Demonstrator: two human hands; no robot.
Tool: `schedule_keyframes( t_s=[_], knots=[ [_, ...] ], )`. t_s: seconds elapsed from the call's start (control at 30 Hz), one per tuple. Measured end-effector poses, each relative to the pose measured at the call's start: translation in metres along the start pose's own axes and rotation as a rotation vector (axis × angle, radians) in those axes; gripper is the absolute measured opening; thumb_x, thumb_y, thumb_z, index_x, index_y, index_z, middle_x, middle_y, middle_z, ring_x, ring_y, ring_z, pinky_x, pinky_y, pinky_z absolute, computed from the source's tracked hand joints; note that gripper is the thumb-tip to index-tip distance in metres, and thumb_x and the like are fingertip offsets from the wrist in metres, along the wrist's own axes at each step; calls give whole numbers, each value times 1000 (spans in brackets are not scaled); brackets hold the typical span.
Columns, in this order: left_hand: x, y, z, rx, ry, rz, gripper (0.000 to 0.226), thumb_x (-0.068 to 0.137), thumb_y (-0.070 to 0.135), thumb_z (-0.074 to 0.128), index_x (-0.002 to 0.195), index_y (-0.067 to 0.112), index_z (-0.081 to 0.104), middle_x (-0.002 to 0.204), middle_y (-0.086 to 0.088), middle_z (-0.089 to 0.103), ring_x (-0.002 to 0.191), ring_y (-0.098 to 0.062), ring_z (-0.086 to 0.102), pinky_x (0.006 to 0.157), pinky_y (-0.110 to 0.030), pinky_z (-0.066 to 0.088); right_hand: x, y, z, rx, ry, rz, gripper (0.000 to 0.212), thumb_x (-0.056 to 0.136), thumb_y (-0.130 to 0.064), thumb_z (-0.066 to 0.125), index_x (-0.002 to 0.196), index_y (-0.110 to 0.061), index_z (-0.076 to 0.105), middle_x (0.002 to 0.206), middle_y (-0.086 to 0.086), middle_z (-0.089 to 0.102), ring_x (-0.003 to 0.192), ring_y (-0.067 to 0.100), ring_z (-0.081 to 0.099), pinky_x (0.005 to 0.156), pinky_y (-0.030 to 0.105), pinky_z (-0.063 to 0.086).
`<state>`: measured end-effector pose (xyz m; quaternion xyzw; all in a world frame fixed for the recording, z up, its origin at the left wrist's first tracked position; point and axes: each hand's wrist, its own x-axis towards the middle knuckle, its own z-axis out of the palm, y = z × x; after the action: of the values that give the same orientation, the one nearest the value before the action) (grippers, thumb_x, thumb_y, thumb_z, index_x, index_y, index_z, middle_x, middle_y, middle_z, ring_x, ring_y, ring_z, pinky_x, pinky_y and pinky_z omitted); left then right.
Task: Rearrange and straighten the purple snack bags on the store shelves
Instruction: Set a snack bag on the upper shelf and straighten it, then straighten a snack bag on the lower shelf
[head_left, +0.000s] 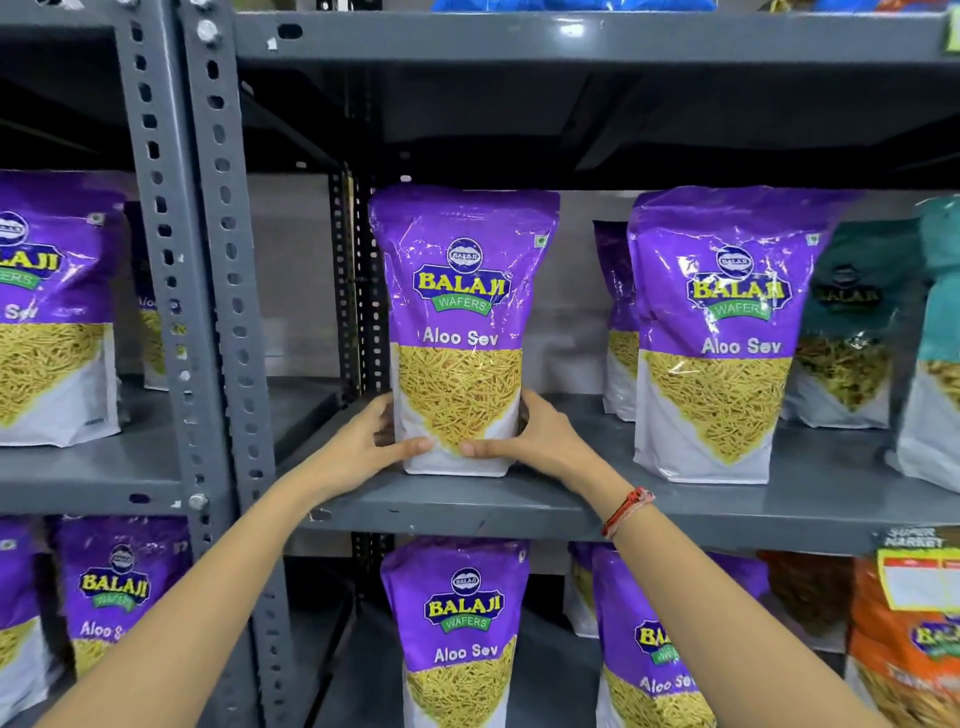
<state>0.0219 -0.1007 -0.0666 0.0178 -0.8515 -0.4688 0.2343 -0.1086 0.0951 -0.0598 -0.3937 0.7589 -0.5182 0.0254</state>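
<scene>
On the grey metal shelf (519, 506) in front of me, my left hand (371, 441) and right hand (535, 434) clasp the base of one purple Aloo Sev bag (462, 322), fingers curled around its sides, thumbs pressed flat on its front. The bag stands upright near the shelf's front edge, label facing out, at the left end of its row and just beside the slotted upright (223, 291). Further right on the same shelf, a second purple bag (722, 332) stands squarely too, well apart from mine, with a third purple bag (618, 317) set back behind it. That gap, I judge, is what remains here. On the shelf below, the front purple bag (460, 634) looks straight. Bags in the neighbouring bay (47, 306) to the left stand upright, though partly out of view, so I cannot tell whether they need work.
</scene>
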Motion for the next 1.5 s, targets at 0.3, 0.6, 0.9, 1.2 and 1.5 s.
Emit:
schedule_keyframes(
  t_s=[0.3, 0.6, 0.9, 1.2, 1.5],
  knots=[
    [-4, 4, -1, 33, -20, -14, 60, 79, 9, 68, 133, 14, 41, 118, -7, 62, 108, -17, 62, 80, -8, 49, 2, 9, -1, -42, -83, 20, 98, 48, -47, 89, 133, -25, 46, 135, -6, 59, 123, 12, 54, 108, 34, 43],
    [-64, 6, 40, 222, 647, 270, 39, 82, 29, 66, 120, 23, 55, 116, 5, 61, 101, -1, 57, 85, -10, 42, -71, -12, 6, 133, 448, -302, 56, 69, -33, 83, 117, -27, 57, 109, -9, 64, 96, -3, 61, 81, 14, 51],
    [-138, -99, 120, 111, 587, 127, 20, 84, 16, 64, 103, 20, 61, 95, 7, 62, 88, -5, 62, 74, -17, 51, -150, 85, 74, 242, 383, -95, 18, 77, -19, 78, 87, -24, 65, 82, -8, 68, 67, 0, 61, 57, 20, 51],
    [-143, -209, 147, 193, 59, -544, 98, 64, 29, 83, 141, 2, 28, 147, -16, 38, 129, -29, 46, 103, -35, 39, -127, 216, 112, -73, -189, 482, 104, 66, -21, 87, 146, -4, 23, 138, 18, 46, 126, 30, 48, 104, 35, 41],
    [-127, -228, 161, 167, 12, -502, 81, 59, 22, 85, 129, 14, 43, 131, -9, 58, 122, -28, 51, 88, -29, 39, -112, 233, 137, 8, -313, 502, 91, 67, -5, 83, 141, -16, 32, 132, 5, 57, 115, 11, 48, 92, 22, 37]
  ],
)
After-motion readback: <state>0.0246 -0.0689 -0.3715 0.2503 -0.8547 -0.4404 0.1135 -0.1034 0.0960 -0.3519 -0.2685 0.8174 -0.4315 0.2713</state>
